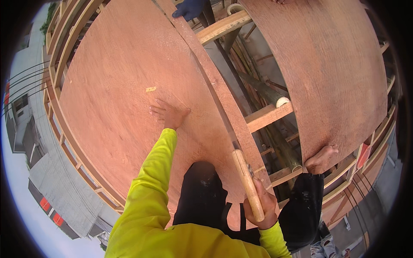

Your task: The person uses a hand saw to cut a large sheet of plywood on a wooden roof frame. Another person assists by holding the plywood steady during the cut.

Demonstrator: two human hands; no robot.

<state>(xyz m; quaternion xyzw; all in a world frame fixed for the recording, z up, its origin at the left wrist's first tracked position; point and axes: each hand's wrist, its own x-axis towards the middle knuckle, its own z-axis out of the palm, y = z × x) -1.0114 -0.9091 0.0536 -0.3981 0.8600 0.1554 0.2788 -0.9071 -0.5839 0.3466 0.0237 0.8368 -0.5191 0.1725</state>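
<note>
My left hand (pixel 170 115) lies flat on a large reddish plywood sheet (pixel 112 64), fingers spread. A small yellow scrap (pixel 150 89) rests on the sheet just beyond it. My right hand (pixel 263 205) is wrapped round the pale wooden handle (pixel 248 185) of a handsaw. The saw's thin blade (pixel 224 120) points away from me, lying along a long straight cut in the plywood. To the right of that cut runs a narrow strip (pixel 230 103) of the same sheet. My knee (pixel 201 174) presses on the plywood between my arms.
A co-worker's blue-gloved hand (pixel 189 9) touches the strip's far end. Right of it, a gap shows timber beams (pixel 270 117) and bamboo poles (pixel 279 146) over a drop. My bare foot (pixel 322 160) stands on a second plywood sheet (pixel 331 73). Wooden framing (pixel 64 146) edges the left side.
</note>
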